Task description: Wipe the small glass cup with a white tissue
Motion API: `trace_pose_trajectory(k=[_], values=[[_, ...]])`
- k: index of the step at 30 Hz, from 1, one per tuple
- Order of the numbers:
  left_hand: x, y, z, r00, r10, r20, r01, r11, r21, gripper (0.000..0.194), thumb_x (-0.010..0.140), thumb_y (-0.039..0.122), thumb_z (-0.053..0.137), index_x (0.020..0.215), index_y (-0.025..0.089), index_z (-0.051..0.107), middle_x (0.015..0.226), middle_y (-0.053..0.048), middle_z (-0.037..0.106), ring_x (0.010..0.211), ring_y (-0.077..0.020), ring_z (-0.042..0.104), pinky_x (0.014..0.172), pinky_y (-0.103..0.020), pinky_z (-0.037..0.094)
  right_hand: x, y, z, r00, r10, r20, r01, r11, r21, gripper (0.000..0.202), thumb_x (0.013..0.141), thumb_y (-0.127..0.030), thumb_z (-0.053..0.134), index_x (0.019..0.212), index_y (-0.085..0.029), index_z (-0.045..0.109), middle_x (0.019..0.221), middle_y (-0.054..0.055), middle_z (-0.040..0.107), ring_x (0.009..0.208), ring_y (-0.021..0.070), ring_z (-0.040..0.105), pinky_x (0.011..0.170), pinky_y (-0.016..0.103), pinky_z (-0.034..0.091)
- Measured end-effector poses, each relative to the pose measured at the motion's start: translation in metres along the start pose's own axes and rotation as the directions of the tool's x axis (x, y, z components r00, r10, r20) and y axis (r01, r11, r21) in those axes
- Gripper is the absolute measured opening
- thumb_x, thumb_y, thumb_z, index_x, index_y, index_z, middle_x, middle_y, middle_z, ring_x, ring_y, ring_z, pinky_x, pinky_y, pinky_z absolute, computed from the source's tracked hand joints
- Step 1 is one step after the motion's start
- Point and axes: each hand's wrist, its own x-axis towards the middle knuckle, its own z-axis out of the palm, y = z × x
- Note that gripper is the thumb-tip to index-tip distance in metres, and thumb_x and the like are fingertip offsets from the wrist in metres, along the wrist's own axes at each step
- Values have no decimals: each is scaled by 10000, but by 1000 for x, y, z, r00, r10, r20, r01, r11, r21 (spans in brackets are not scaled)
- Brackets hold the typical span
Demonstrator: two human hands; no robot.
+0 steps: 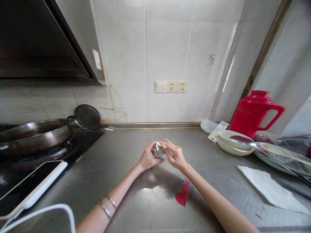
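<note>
My left hand is closed around a small round silver thing with a shiny, crinkled top like foil. My right hand reaches in from the other side, its fingers pinched at the top edge of that thing. Between those fingertips shows a small white wad, too small to name surely. Both hands are above the grey metal counter. Below them on the counter lies a torn red scrap. The underside of the silver thing is hidden by my fingers.
At left, a metal pan sits on the stove, with a phone and white cable in front. On the right stand a red thermos jug, stacked white bowls with a spoon across, plates, and a white paper sheet.
</note>
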Motion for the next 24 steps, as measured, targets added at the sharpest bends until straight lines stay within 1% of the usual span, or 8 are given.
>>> trace_pose_trajectory(k=[3,7,9,14,16,20,22,24], values=[[-1,1,0,1000,5,7,-5,1000,-18,746,536,173,801,1229,168,525,1058,-62,645,841,-172,580,710,-255,450,1,1,1,998,44,-46,-44,999,-10,272,928,-241,437,1022,-221,692,950,37,744,973,228,692,991,434,493],[-2,1,2,1000,-26,18,26,999,-36,843,515,155,817,1287,166,478,1026,-64,645,818,-171,578,701,-261,458,2,5,2,960,256,-113,-263,964,-50,371,933,-340,455,698,-171,687,598,11,677,620,207,696,669,313,588],[-2,0,2,1000,-6,13,6,1000,-26,833,511,143,814,1274,164,480,1045,-67,640,830,-170,575,724,-268,462,2,3,1,973,210,-99,-215,975,-50,337,937,-316,446,761,-178,699,663,14,704,675,208,706,750,342,587],[-1,1,1,998,53,21,-53,999,10,719,543,161,794,1209,162,521,1072,-66,624,789,-143,545,688,-250,459,3,-4,-3,996,-87,23,87,996,-27,305,923,-187,424,1126,-239,645,1114,43,702,1058,212,657,1060,470,430],[-1,1,1,999,45,23,-45,999,10,751,535,170,805,1228,163,515,1058,-61,624,782,-141,542,681,-247,458,4,-2,-3,999,-51,-6,51,998,-39,274,922,-195,433,1041,-222,679,990,30,735,977,210,689,1055,467,438],[-2,0,1,1000,-6,13,6,1000,4,864,506,161,828,1293,163,472,1016,-57,634,788,-156,563,685,-255,462,5,2,-1,972,203,-118,-211,975,-64,318,924,-265,469,712,-178,690,577,-17,672,638,187,702,891,390,562],[-1,-1,0,1000,3,7,-3,1000,9,833,513,153,821,1276,166,486,1030,-63,638,807,-166,578,696,-260,466,4,0,0,979,173,-105,-180,982,-63,299,928,-256,459,773,-185,704,647,-8,703,690,190,711,921,400,547],[0,-1,-1,999,36,1,-36,999,13,758,529,154,809,1229,168,519,1059,-70,640,828,-172,590,712,-265,469,3,-4,1,998,32,-50,-35,998,-58,271,930,-208,433,971,-210,700,892,23,744,887,206,709,1021,452,474]])
